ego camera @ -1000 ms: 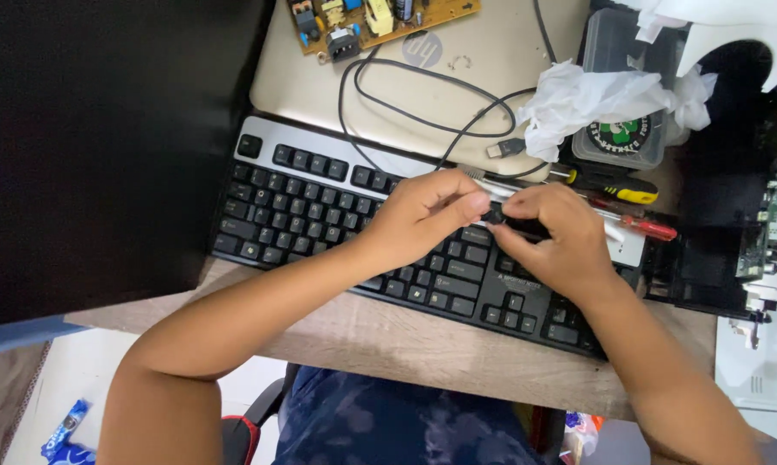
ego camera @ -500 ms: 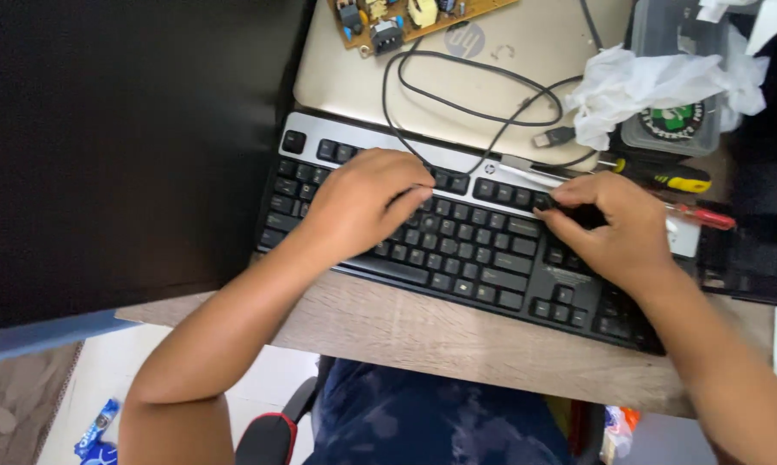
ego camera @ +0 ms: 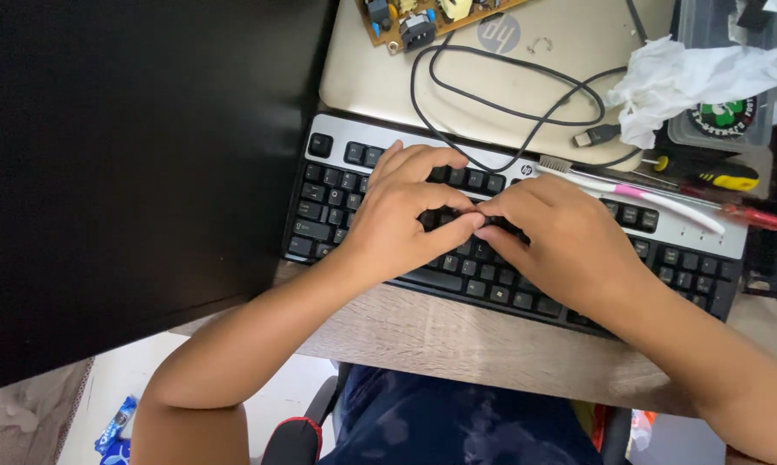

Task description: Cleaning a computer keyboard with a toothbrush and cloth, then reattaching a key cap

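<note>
A black and silver keyboard (ego camera: 337,155) lies on the wooden desk (ego camera: 457,336). My left hand (ego camera: 401,215) and my right hand (ego camera: 560,241) both rest on its middle rows. Their fingertips are curled and meet over one spot of keys. Whether anything small is pinched between them is hidden by the fingers. A white and pink toothbrush (ego camera: 638,194) lies along the keyboard's top edge, just beyond my right hand.
A large black panel (ego camera: 130,172) fills the left. Behind the keyboard sit a beige closed laptop (ego camera: 543,69), a circuit board (ego camera: 423,17) and a looped black cable (ego camera: 509,108). Crumpled white tissue (ego camera: 690,77) and yellow (ego camera: 720,179) and red (ego camera: 754,215) screwdrivers lie at right.
My hands were together at the keyboard's right end, then spread apart on the keys. Now they have come together over its middle. The view has shifted left.
</note>
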